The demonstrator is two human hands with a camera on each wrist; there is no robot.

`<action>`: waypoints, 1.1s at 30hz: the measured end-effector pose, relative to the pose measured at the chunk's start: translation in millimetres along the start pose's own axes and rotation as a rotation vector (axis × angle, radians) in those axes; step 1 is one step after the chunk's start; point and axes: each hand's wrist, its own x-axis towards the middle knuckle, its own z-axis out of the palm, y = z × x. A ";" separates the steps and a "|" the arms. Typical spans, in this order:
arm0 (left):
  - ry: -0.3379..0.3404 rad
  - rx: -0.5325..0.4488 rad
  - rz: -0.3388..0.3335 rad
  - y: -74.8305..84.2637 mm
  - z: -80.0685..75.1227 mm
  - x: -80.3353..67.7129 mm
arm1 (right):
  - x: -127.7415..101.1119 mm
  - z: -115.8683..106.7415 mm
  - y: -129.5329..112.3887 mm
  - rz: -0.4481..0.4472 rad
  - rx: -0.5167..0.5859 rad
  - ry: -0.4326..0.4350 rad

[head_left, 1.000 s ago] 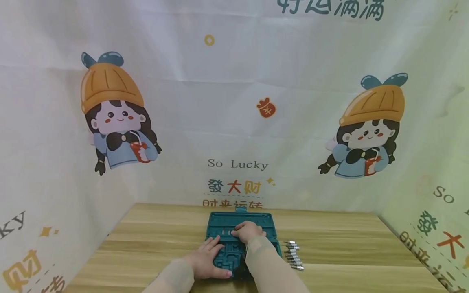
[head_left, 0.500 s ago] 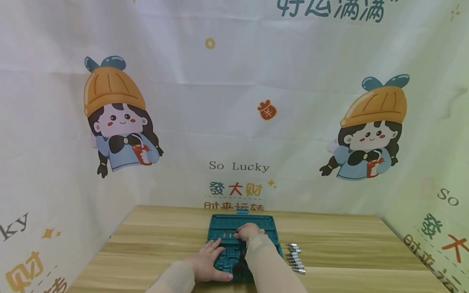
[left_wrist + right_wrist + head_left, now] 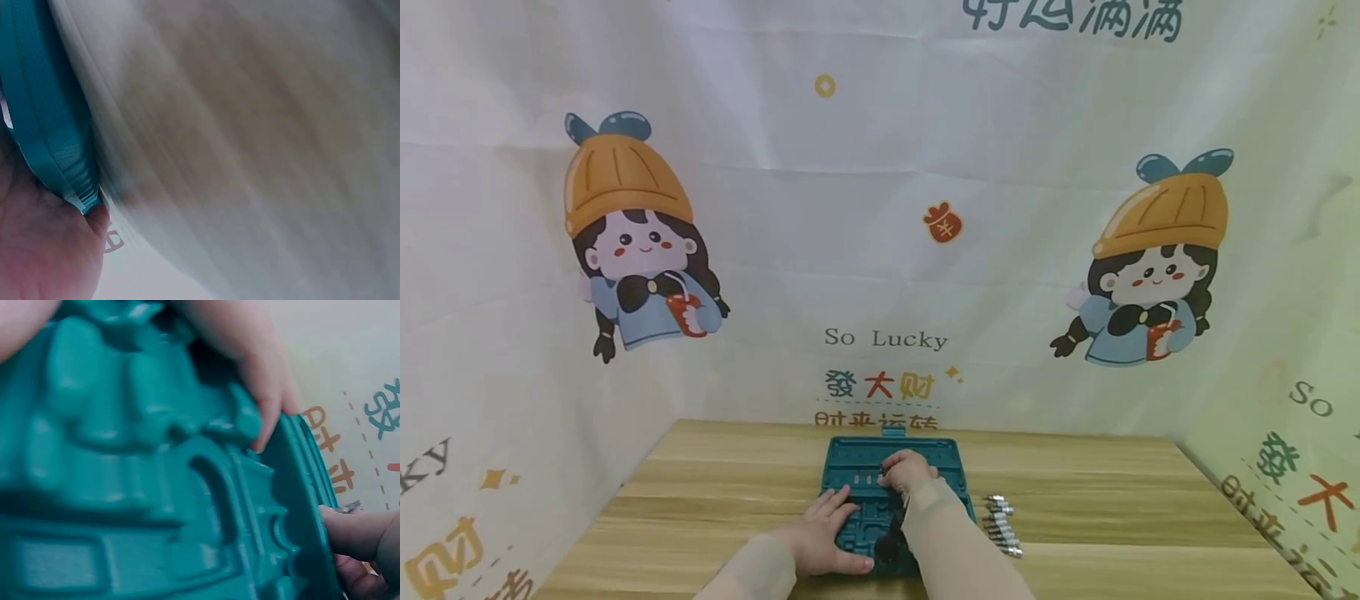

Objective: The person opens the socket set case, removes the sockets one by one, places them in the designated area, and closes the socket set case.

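Observation:
A teal moulded tool case [image 3: 857, 454] lies open on the wooden table. My left hand [image 3: 823, 533] rests on its near left part with straight fingers, the thumb along the front edge. In the left wrist view that thumb [image 3: 94, 219] touches the case rim [image 3: 44, 125]. My right hand [image 3: 906, 471] arches over the far row of slots, fingertips down on the tray. The right wrist view shows a fingertip [image 3: 265, 419] against the case moulding [image 3: 125, 456]. What lies under the fingertips is hidden. A black tool [image 3: 891, 543] sits in the case by my right sleeve.
A row of several silver bits [image 3: 1002, 525] lies on the table [image 3: 1112, 500] just right of the case. Printed cloth walls [image 3: 880, 208] close in the table at the back and on both sides.
My right hand has drawn back a little toward the far slot row and its fingers have curled more. The left hand has stayed on the case.

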 end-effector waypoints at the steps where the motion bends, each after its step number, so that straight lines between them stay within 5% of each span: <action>1: -0.001 -0.004 0.001 -1.0 0.4 0.3 | -0.1 0.7 0.6 0.006 -0.017 0.002; 7: -0.001 0.004 0.001 -10.8 8.1 7.3 | 2.5 5.7 5.7 0.058 -0.136 0.009; 14: -0.001 0.004 0.023 -55.0 29.5 47.6 | 2.2 4.2 5.3 0.050 -0.157 0.001; 22: 0.010 0.006 0.014 -11.3 6.7 10.1 | 2.3 2.2 4.7 0.021 -0.004 0.026; 33: -0.004 0.018 -0.025 -0.6 1.2 1.6 | 5.3 -5.8 8.3 -0.111 0.132 -0.125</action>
